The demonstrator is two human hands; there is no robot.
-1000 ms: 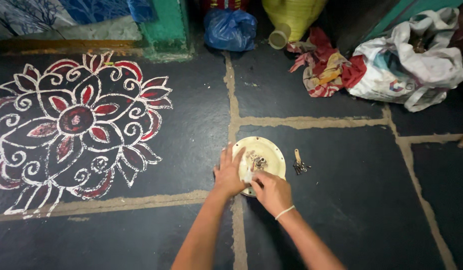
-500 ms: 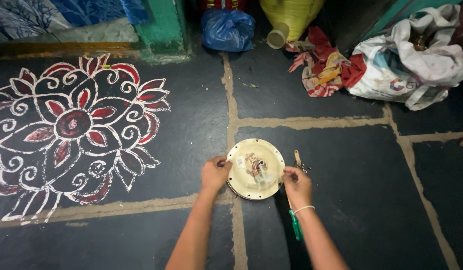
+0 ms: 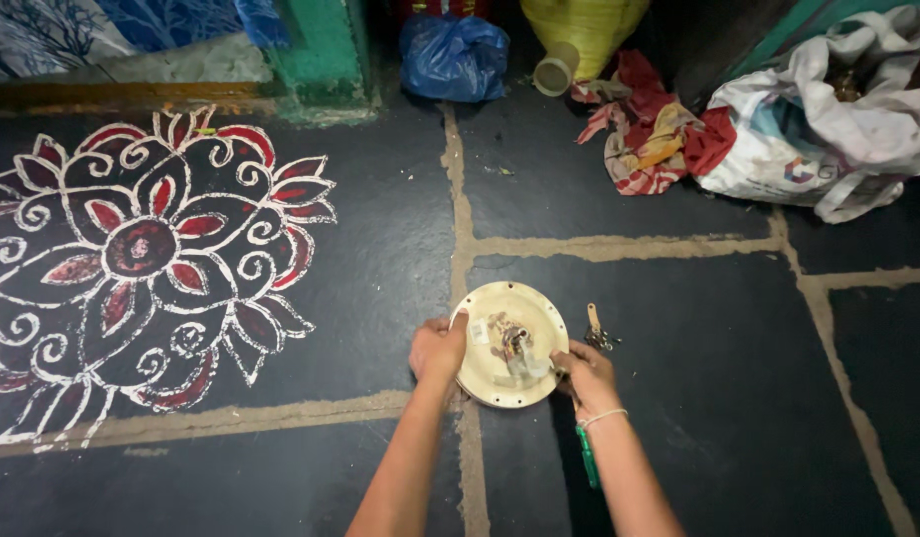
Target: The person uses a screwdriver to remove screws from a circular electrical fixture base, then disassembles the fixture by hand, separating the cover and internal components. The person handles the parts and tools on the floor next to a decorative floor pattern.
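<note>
The round cream-coloured metal disc with a small motor hub at its centre [image 3: 510, 344] lies flat on the dark stone floor [image 3: 698, 398], across a pale mortar joint and just right of the red-and-white floor drawing [image 3: 132, 259]. You can judge it stiff and fairly light, a thin shallow pan with weight gathered at the hub; its smooth rim may slip, so take it at opposite edges rather than by the small parts in the middle.

Your left hand [image 3: 438, 348] curls over the disc's left rim, fingers bent, thumb on top. Your right hand [image 3: 586, 374] grips the lower right rim, fingers closed around the edge; a green-handled tool [image 3: 586, 455] shows just beside that wrist. Small metal fittings [image 3: 597, 332] lie just right of the disc.
</note>
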